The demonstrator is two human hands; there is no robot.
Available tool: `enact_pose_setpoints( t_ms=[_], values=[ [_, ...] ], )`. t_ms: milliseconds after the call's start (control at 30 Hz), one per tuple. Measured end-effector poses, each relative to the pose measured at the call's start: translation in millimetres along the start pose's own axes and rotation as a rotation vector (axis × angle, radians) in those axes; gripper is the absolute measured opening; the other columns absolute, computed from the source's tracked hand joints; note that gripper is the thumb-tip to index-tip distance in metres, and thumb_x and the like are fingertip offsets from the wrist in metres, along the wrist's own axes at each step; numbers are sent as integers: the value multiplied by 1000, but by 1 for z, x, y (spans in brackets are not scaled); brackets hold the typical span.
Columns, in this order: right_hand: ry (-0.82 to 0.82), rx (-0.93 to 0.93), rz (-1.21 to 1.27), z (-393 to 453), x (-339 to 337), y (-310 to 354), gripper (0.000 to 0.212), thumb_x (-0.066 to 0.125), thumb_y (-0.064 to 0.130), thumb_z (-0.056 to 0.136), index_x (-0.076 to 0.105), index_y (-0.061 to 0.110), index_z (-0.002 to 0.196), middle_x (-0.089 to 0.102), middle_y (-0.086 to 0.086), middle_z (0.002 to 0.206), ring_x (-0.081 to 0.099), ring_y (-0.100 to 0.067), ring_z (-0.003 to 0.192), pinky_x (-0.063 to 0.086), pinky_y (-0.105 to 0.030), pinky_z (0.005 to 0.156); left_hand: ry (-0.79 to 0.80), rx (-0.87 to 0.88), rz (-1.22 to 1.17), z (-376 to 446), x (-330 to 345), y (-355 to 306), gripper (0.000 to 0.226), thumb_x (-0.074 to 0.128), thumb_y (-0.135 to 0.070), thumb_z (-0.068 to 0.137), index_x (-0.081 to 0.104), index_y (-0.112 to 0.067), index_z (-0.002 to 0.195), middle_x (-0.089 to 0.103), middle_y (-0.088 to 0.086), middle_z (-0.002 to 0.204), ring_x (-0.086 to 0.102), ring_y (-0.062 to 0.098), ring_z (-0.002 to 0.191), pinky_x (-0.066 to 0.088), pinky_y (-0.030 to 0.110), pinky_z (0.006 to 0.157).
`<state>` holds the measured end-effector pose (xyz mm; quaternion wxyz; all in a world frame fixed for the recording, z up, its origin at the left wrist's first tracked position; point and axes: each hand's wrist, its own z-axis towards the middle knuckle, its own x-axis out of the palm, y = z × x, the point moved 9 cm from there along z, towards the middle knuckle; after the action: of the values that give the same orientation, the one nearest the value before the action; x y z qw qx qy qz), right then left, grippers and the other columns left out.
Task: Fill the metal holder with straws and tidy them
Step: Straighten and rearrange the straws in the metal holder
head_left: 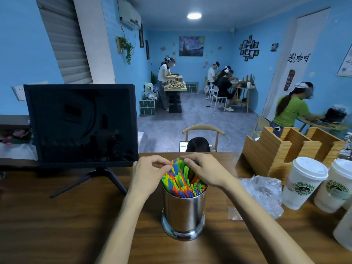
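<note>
straws (183, 180): lower lengths hidden in holder (183, 210), far tips covered by hands | right hand (204, 171): fingertips buried among straws, grip unclear | cup (344, 228): cut by right edge | person in green (291, 109): blurred | monitor (82, 124): screen dark, unreadable

A dark wooden table (57, 225) carries a steel holder (183, 212) near the middle — a monitor (82, 124) toward the far left, two lidded paper cups (304, 184), crumpled plastic wrap (264, 193) and a wooden organiser (282, 147) along the right edge.

Bare wooden counter (57, 225) lies open left of the holder (183, 212); plastic bag (263, 193) and 2 cups (304, 184) crowd its right.
</note>
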<state>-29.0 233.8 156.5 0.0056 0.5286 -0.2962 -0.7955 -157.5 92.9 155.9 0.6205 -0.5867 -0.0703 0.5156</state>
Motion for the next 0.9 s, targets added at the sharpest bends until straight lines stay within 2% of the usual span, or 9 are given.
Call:
enact_pose_setpoints(
  t_ms=[133,233,300,367,500,567,667,800,900],
  values=[
    [-8,-14,-18,0,-3,2,37,45,39,107,69,22,129,67,6,133,62,-12,120,51,-36,99,-23,12,-32,-3,-2,-3,10,79,-28,86,75,-37,82,74,-19,81,72,2,81,60,22,67],
    [-50,-29,-55,-1,-7,4,35,48,39,106,71,23,125,69,5,126,63,-12,112,52,-33,94,-30,-1,-71,-3,-3,-2,12,77,-24,89,75,-35,85,73,-19,82,71,-2,81,57,17,65],
    [-81,-36,-74,-3,-11,5,34,48,40,105,72,23,123,69,6,123,63,-12,109,52,-35,92,-42,14,-38,-4,-4,-3,9,72,-24,93,77,-32,93,74,-15,90,69,0,86,55,14,67],
    [-76,-53,-77,-5,-11,8,34,47,38,106,71,23,124,68,7,124,62,-13,112,50,-36,94,-46,84,16,-6,-4,-13,16,64,-26,98,77,-28,108,73,-12,109,65,0,97,51,12,75],
    [-21,-85,-91,-10,-6,10,34,46,24,105,67,20,132,64,5,136,58,-14,124,46,-35,104,168,183,109,-13,21,-31,36,49,-40,104,64,-30,135,58,-10,143,50,8,134,45,33,110],
    [-18,-78,-64,-12,-7,9,34,46,24,105,66,21,133,63,6,138,56,-13,127,44,-33,105,255,178,163,-16,33,-29,39,45,-40,105,59,-30,140,52,-10,149,45,10,140,41,31,113],
    [-59,-76,-29,-16,-12,6,33,48,26,106,66,22,133,62,7,139,55,-11,128,43,-30,105,253,204,237,-15,35,-27,39,43,-40,106,57,-33,142,52,-11,149,46,8,139,40,26,109],
    [-34,-67,-38,-22,-13,3,34,48,24,106,65,22,135,60,8,142,52,-9,131,37,-21,103,287,218,300,-15,37,-22,42,38,-40,108,49,-34,148,49,-11,152,41,7,143,38,35,116],
    [-65,-89,-28,-26,-16,5,36,48,28,106,63,27,138,60,11,142,51,-7,131,38,-24,106,271,223,248,-17,34,-23,42,37,-43,107,50,-36,147,47,-12,153,38,6,144,37,36,117]
  ],
)
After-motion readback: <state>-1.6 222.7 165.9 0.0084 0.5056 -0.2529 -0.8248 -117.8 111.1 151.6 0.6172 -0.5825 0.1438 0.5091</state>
